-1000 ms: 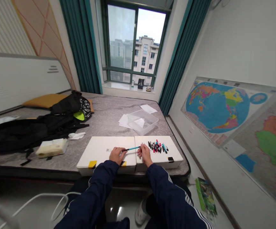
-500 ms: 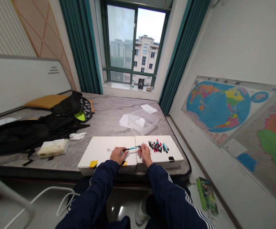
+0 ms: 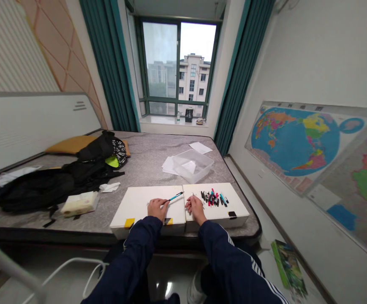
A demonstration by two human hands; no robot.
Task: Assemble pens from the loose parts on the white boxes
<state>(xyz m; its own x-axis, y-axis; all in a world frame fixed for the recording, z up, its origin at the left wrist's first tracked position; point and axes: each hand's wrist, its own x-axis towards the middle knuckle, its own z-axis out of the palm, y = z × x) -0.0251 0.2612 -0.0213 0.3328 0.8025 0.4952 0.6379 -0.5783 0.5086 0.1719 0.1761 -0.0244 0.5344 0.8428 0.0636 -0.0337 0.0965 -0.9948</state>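
Pinching a teal pen (image 3: 176, 196) near its lower end, your left hand (image 3: 157, 209) looks closed around it, resting on the left white box (image 3: 142, 204), and the pen's far end points up and right toward the seam between the boxes. From the head view, your right hand (image 3: 196, 206) rests on the right white box (image 3: 224, 213) with its fingers loosely curled; you cannot tell whether it holds anything small. It lies just beside a pile of pens (image 3: 213, 197), a tight heap of black, pink and teal pieces too small to tell apart.

Both boxes sit side by side on a gray mattress (image 3: 145, 160), which gives a soft base: leaning your weight on one could tilt it and set the pile rolling. Your right fingers are close enough that a careless sweep could scatter the pens, and any that roll past the front edge could drop to the floor. A loose pinch could let the teal pen slip and roll, perhaps into the seam.

Farther up the mattress are a clear plastic tub (image 3: 192, 166) and sheets of paper (image 3: 200, 147). To the left lie a black bag (image 3: 34, 194) and a tissue pack (image 3: 80, 204).
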